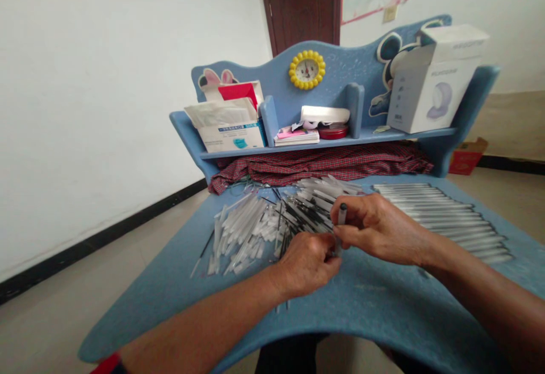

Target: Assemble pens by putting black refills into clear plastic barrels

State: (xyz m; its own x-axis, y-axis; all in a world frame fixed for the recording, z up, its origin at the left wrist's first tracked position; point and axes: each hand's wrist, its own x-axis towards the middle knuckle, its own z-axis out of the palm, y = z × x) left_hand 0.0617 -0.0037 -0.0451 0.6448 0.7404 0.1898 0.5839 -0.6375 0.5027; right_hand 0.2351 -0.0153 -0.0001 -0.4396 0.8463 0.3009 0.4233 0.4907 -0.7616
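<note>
My right hand (377,227) is closed around a pen (342,214) whose dark tip pokes up between thumb and forefinger. My left hand (309,260) is curled in a pinch at the lower end of the same pen, fingers touching the right hand. Both hands hover over the blue desk (361,306), just in front of a heap of clear pen barrels and black refills (272,223). A neat row of assembled pens (443,218) lies to the right of my right wrist.
A blue shelf (323,141) at the desk's back carries a yellow clock (307,70), a mask box (232,133), booklets, a red tin and a white carton (434,82). Checked cloth (319,167) lies under the shelf. A white wall stands left, a brown door behind.
</note>
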